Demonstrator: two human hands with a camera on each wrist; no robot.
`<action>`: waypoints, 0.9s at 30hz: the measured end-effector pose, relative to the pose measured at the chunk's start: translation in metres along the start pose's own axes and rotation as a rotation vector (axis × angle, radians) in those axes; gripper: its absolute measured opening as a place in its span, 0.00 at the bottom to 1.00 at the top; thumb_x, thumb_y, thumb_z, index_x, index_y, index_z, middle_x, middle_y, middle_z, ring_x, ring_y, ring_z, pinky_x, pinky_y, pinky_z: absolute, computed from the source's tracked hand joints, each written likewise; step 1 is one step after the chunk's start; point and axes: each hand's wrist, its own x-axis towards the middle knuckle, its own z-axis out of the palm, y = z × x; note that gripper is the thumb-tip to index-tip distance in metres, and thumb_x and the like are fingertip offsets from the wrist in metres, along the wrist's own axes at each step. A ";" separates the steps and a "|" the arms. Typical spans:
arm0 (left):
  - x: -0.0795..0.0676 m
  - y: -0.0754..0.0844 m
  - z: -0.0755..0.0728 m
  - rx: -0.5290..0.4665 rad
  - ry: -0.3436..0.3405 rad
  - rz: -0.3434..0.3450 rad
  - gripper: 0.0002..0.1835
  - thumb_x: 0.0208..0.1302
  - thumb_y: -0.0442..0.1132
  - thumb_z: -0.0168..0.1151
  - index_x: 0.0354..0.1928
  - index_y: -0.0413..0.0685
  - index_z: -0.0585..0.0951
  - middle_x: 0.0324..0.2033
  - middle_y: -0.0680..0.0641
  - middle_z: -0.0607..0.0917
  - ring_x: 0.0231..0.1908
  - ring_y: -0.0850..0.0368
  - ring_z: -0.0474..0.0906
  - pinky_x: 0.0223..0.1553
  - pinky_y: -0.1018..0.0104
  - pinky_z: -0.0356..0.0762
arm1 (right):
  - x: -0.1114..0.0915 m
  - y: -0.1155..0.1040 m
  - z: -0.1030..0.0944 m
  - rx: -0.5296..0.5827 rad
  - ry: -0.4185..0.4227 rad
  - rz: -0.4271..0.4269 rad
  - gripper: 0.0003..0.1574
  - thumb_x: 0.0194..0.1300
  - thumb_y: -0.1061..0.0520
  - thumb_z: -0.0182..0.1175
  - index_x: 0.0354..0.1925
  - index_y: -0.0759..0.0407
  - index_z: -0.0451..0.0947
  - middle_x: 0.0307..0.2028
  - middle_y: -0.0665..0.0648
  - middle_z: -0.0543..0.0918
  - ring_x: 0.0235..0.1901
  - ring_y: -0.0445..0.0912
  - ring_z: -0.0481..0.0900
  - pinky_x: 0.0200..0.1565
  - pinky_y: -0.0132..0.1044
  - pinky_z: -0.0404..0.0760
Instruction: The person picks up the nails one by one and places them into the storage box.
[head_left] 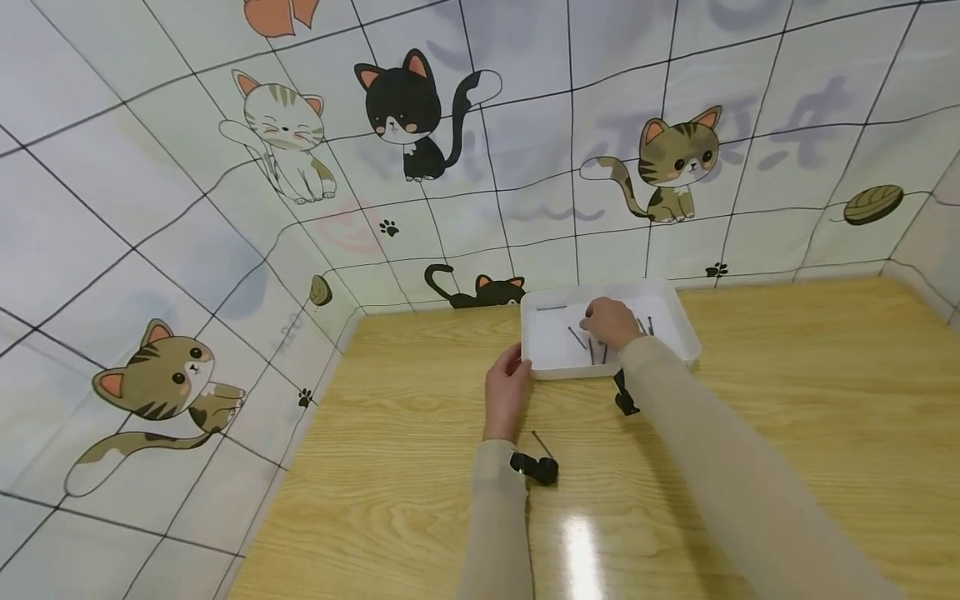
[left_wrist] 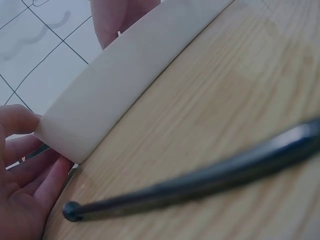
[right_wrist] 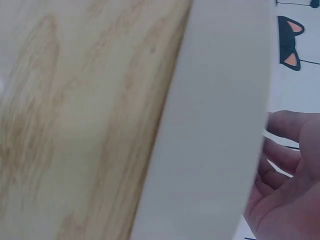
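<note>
A shallow white tray (head_left: 562,372) stands on the wooden table with several thin dark rods (head_left: 576,337) lying inside it. My left hand (head_left: 506,387) grips the tray's near left corner, with the thumb at the front and the fingers along the side. In the left wrist view, fingertips (left_wrist: 31,119) press on that corner. My right hand (head_left: 611,322) reaches down into the tray among the rods, its fingers bent. The tray wall hides its fingertips in the right wrist view, so I cannot tell whether they pinch a rod.
A dark, shiny rod with a small ball tip (left_wrist: 195,185) lies on the wooden table (head_left: 390,467), beside the left wrist. Black camera straps (head_left: 536,468) circle the wrists. Behind the tray hangs a white sheet printed with grid lines and cats (head_left: 408,117).
</note>
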 end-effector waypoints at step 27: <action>0.000 -0.001 0.001 -0.018 -0.015 0.014 0.21 0.64 0.44 0.55 0.60 0.54 0.73 0.53 0.51 0.78 0.50 0.59 0.74 0.54 0.57 0.69 | -0.048 -0.018 -0.032 0.188 0.088 -0.095 0.19 0.68 0.54 0.48 0.53 0.60 0.75 0.42 0.61 0.82 0.38 0.50 0.80 0.41 0.46 0.74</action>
